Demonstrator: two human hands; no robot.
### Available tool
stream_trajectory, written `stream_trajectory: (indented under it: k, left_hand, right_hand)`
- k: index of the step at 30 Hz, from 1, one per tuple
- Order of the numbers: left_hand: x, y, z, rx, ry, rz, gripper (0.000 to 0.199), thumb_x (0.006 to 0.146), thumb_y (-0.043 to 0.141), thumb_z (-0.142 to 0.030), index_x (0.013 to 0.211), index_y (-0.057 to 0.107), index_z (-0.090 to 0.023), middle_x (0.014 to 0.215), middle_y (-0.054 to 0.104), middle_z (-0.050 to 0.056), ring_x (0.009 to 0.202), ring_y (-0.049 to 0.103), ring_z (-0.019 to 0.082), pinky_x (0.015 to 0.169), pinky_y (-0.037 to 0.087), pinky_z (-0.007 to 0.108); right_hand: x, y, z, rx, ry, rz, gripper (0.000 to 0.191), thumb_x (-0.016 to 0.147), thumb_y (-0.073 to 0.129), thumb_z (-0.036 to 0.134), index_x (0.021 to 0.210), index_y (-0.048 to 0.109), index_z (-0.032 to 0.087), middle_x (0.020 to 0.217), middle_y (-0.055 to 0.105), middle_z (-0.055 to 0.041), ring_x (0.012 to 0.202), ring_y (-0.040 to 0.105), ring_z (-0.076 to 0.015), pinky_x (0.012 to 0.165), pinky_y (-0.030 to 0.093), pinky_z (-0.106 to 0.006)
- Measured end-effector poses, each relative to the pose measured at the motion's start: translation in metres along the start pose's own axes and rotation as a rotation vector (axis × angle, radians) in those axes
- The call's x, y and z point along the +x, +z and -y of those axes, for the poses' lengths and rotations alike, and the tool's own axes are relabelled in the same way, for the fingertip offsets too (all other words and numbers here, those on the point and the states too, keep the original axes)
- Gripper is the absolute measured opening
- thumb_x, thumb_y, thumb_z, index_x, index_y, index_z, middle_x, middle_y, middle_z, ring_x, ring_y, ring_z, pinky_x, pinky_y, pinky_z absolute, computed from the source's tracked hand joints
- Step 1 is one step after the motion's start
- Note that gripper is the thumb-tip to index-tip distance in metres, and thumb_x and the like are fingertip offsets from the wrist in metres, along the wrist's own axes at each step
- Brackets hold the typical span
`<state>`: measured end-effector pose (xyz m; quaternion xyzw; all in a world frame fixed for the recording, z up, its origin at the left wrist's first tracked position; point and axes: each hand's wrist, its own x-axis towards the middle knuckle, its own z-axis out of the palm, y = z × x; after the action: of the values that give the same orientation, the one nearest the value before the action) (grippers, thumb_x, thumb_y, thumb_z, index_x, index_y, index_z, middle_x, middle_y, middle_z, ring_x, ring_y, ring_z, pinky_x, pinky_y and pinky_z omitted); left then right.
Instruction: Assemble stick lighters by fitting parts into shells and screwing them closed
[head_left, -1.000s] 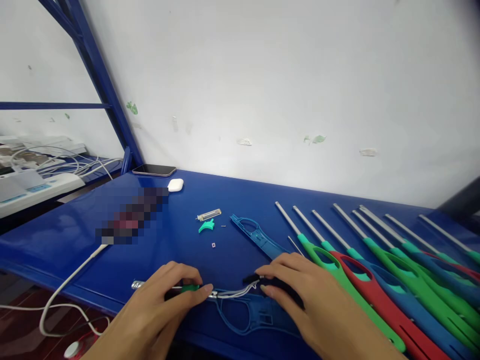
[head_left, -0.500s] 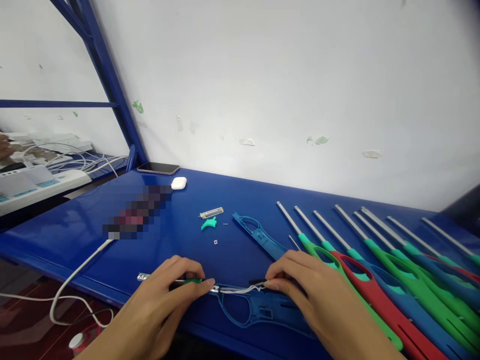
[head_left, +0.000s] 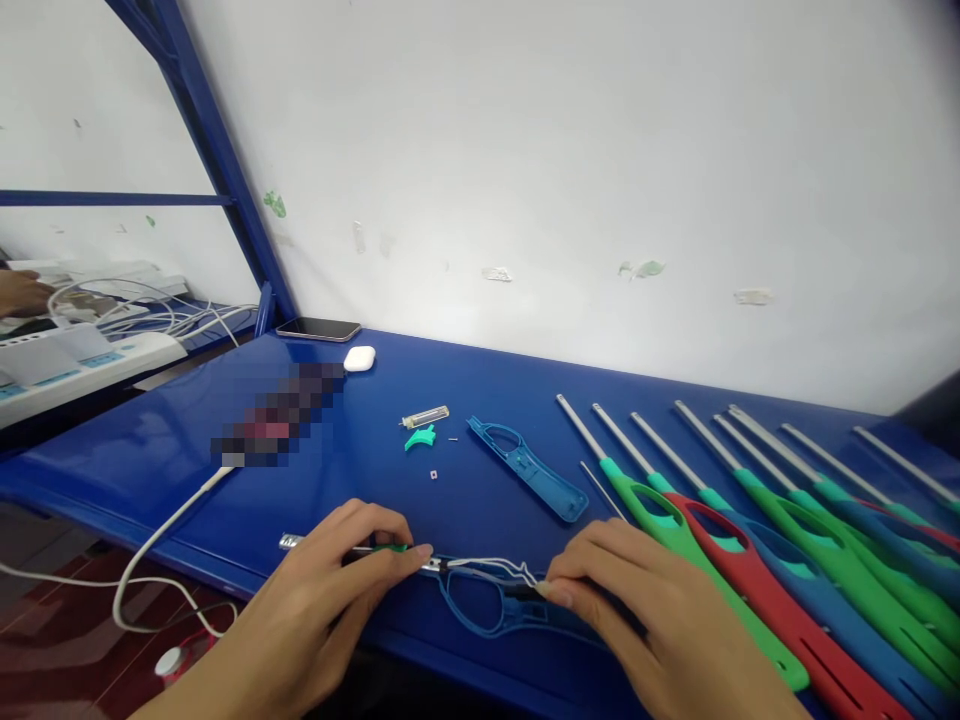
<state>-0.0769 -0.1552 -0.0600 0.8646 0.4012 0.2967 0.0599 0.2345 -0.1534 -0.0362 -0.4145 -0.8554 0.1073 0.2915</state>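
Note:
My left hand [head_left: 337,585] is closed around the metal tube [head_left: 291,541] of a long-nosed lighter, thumb pressing near its inner end, a bit of green showing under the fingers. White wires [head_left: 487,562] run from that end towards my right hand [head_left: 626,590]. Its thumb and fingers pinch the wires' far end, by a black part [head_left: 521,607] over the handle. Beneath lies an open blue handle half [head_left: 476,630] with a looped trigger opening, partly covered by my right hand. Farther back rests the other blue handle half [head_left: 536,478], inner side up.
Behind my hands lie a clear fuel tank [head_left: 426,416], a green trigger [head_left: 421,438], a small pin [head_left: 453,439] and a tiny square piece [head_left: 433,475]. Several assembled lighters [head_left: 720,540] fill the right side. A phone [head_left: 319,329] and white case [head_left: 360,358] lie at the back left.
My right hand has shifted slightly right and down, uncovering more of the rear handle half. The black part now sits lower over the front half, and the wires bow upward. My left hand keeps its grip.

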Motion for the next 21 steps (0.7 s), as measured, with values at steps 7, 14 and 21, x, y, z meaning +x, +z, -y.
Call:
stream_trajectory:
  k: [7,14,21]
  left_hand:
    - [0.001,-0.001,-0.002,-0.01,-0.017,-0.017,0.039,0.107,0.047,-0.009,0.127,0.071,-0.032,0.118,0.069,0.002,0.105,0.068,0.013,0.087,0.057,0.021]
    - [-0.002,0.0,-0.001,-0.001,-0.006,-0.023,0.04,0.107,0.047,-0.01,0.129,0.07,-0.034,0.118,0.068,0.001,0.106,0.067,0.012,0.088,0.055,0.02]
    - [-0.001,0.002,0.001,-0.002,0.011,-0.028,0.042,0.107,0.046,-0.006,0.129,0.069,-0.033,0.118,0.067,0.001,0.106,0.066,0.012,0.089,0.054,0.02]
  right_hand:
    - [-0.006,0.007,0.003,-0.054,-0.071,-0.092,0.036,0.113,0.046,0.034,0.091,0.073,0.029,0.087,0.075,0.003,0.075,0.071,-0.0131,0.069,0.059,-0.023]
    - [-0.01,0.012,0.004,-0.026,-0.077,-0.147,0.026,0.111,0.053,0.031,0.094,0.073,0.03,0.089,0.076,0.0053,0.078,0.072,-0.0116,0.076,0.059,-0.022]
    - [-0.011,0.012,0.003,-0.28,-0.229,-0.156,0.039,0.115,0.037,0.029,0.097,0.072,0.028,0.084,0.075,0.0036,0.069,0.069,-0.0135,0.065,0.05,-0.028]
